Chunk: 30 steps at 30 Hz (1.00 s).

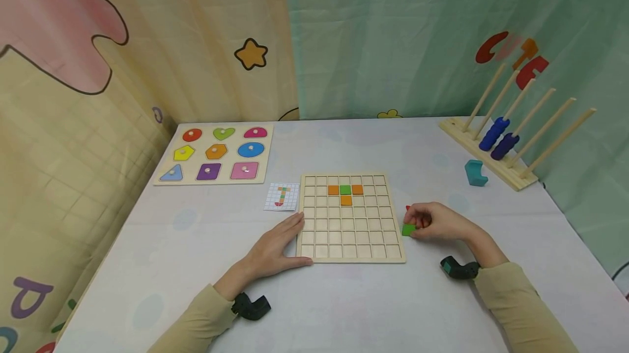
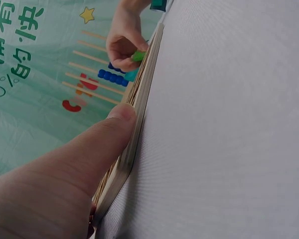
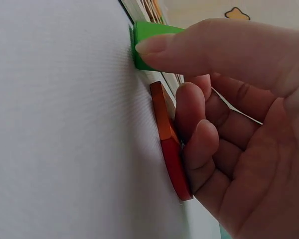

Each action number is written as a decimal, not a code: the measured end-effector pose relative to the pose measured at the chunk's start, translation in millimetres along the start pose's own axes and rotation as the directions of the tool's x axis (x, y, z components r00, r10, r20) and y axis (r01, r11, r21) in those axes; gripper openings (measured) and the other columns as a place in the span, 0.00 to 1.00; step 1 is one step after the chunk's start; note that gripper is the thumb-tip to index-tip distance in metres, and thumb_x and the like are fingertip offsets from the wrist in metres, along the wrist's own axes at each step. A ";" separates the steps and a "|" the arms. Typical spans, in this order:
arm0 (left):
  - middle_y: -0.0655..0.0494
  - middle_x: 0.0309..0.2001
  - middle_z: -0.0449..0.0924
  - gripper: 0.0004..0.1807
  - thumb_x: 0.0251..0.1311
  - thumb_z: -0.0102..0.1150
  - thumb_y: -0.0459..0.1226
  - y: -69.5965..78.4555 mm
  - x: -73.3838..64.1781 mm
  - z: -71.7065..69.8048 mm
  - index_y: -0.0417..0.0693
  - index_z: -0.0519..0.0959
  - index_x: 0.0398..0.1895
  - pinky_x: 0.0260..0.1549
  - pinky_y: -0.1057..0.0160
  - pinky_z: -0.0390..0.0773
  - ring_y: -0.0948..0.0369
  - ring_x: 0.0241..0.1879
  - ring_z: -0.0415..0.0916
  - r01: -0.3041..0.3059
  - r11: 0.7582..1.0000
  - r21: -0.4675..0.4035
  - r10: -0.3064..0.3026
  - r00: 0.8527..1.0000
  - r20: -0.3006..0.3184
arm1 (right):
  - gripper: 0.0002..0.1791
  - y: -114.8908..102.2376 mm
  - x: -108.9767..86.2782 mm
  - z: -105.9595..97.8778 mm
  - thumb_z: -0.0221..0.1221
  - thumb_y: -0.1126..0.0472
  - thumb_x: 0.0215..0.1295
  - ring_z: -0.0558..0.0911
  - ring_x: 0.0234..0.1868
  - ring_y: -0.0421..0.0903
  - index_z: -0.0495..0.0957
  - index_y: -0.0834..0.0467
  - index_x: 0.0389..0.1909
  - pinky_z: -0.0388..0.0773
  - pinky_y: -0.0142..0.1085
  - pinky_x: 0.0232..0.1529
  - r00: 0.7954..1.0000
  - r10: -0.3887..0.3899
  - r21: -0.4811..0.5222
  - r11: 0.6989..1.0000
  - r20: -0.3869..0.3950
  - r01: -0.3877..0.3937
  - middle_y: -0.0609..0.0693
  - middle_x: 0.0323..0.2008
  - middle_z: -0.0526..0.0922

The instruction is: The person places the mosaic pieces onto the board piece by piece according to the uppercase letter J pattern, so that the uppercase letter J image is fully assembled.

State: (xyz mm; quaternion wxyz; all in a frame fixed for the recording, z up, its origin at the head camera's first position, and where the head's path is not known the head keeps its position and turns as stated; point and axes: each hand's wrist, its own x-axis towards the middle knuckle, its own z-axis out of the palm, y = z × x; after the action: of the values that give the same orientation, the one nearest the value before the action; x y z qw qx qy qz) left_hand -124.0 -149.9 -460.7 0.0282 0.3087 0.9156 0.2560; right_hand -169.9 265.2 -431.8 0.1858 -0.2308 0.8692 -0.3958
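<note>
A wooden grid board [image 1: 349, 237] lies in the middle of the table, with orange tiles [image 1: 346, 200] around and below one green tile [image 1: 345, 190] near its far side. My left hand [image 1: 275, 246] rests against the board's left edge, thumb [image 2: 120, 115] at the near corner, fingers extended. Just right of the board, my right hand [image 1: 437, 221] pinches a green square tile [image 3: 157, 35] between thumb and fingers. Beside its curled lower fingers, an orange tile [image 3: 163, 114] and a red piece [image 3: 175, 167] show close to the tabletop. A pattern card [image 1: 275, 200] lies left of the board.
A shape-puzzle board [image 1: 227, 172] with knobbed pieces lies at the back left. An abacus stand [image 1: 462, 133] with upright wooden rods and blue beads is at the back right, a teal piece [image 1: 475, 173] in front. Curtains [image 1: 383, 42] hang behind the table.
</note>
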 end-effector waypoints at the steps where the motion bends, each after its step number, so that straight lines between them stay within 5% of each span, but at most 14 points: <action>1: 0.52 0.72 0.52 0.51 0.51 0.58 0.63 0.1 0.3 0.0 0.38 0.58 0.69 0.65 0.55 0.56 0.59 0.71 0.47 0.000 1.000 -0.001 0.000 1.000 0.001 | 0.10 1.0 0.7 0.6 0.67 0.65 0.52 0.70 0.26 0.40 0.77 0.59 0.35 0.70 0.30 0.25 1.000 -0.007 -0.007 1.000 -0.010 0.007 0.47 0.25 0.73; 12: 0.51 0.72 0.52 0.51 0.51 0.58 0.64 -0.4 1.3 -0.3 0.38 0.59 0.69 0.65 0.55 0.57 0.59 0.71 0.47 0.005 1.000 0.001 -0.005 1.000 0.007 | 0.10 1.3 12.3 -0.3 0.65 0.61 0.58 0.77 0.32 0.44 0.76 0.61 0.37 0.75 0.32 0.30 0.991 0.024 0.047 0.999 -0.132 -0.018 0.51 0.32 0.80; 30: 0.52 0.72 0.51 0.53 0.51 0.54 0.67 -2.3 1.0 1.1 0.39 0.58 0.70 0.65 0.56 0.57 0.60 0.71 0.46 -0.005 1.000 -0.010 0.005 1.000 0.005 | 0.09 -49.8 73.4 19.6 0.62 0.58 0.61 0.79 0.36 0.43 0.81 0.58 0.40 0.76 0.39 0.42 0.995 0.026 0.005 1.000 -0.097 -0.026 0.46 0.35 0.82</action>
State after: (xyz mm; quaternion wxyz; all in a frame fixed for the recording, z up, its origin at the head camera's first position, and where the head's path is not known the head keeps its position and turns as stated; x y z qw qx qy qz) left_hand -125.8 -150.4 -462.7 0.0315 0.3117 0.9135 0.2597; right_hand -207.8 184.2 -415.7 0.1491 -0.1998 0.8794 -0.4057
